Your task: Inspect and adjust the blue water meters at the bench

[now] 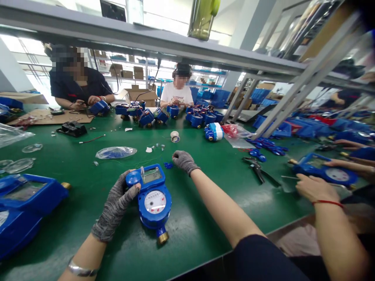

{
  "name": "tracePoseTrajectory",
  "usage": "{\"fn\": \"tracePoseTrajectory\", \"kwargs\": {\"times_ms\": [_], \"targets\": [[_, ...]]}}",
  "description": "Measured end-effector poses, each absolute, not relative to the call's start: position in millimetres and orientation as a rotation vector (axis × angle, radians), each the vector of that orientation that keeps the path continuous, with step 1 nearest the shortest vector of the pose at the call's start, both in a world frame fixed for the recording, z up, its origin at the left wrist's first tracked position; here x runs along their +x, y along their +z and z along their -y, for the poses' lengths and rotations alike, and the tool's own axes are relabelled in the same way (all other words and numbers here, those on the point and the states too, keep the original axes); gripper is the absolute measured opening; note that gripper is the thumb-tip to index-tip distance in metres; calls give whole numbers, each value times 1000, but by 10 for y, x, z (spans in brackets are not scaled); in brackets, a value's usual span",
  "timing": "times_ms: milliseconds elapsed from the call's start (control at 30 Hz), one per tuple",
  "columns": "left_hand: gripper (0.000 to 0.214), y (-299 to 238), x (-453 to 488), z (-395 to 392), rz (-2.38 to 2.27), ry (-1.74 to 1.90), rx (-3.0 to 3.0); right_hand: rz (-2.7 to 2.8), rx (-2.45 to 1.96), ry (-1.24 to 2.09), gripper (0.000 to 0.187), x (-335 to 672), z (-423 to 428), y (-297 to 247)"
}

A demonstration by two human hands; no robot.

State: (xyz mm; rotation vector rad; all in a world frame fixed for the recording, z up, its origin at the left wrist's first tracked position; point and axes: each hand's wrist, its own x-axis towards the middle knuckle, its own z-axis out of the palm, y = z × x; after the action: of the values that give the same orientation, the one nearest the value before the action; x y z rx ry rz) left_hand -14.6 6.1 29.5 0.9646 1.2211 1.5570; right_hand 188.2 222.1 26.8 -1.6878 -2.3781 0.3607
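A blue water meter (pixel 154 201) with a small display and a round dial stands on the green table, its brass end towards me. My left hand (pixel 120 201), in a grey fingerless glove, grips the meter's upper left side around the round blue cap. Beyond the meter, my gloved right hand (pixel 184 162) is held low with its fingers curled together; what they pinch, if anything, is too small to make out. Small blue pieces (pixel 168 165) lie just left of that hand. A fine wire (pixel 140 160) runs across the table behind the meter.
A larger-looking blue meter (pixel 26 210) stands at the left. Behind are a clear bag (pixel 116 152), a spool (pixel 175 136) and a row of meters (pixel 146 117). Pliers (pixel 254 168) lie right. A co-worker's hand (pixel 316 189) works beside another meter (pixel 325 169). A shelf (pixel 164 41) crosses overhead.
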Motion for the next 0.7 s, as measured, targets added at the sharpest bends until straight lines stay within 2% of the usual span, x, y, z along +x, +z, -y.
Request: {"fn": "tracePoseTrajectory", "kwargs": {"times_ms": [300,700], "targets": [[56,297,-161,-65,-1197,1548,969,2499,-1887,390,29,1641,-2525,20],[57,318,-147,-71,-1216,1533,938,2600,-1847,391,29,1690,-2512,72]]}}
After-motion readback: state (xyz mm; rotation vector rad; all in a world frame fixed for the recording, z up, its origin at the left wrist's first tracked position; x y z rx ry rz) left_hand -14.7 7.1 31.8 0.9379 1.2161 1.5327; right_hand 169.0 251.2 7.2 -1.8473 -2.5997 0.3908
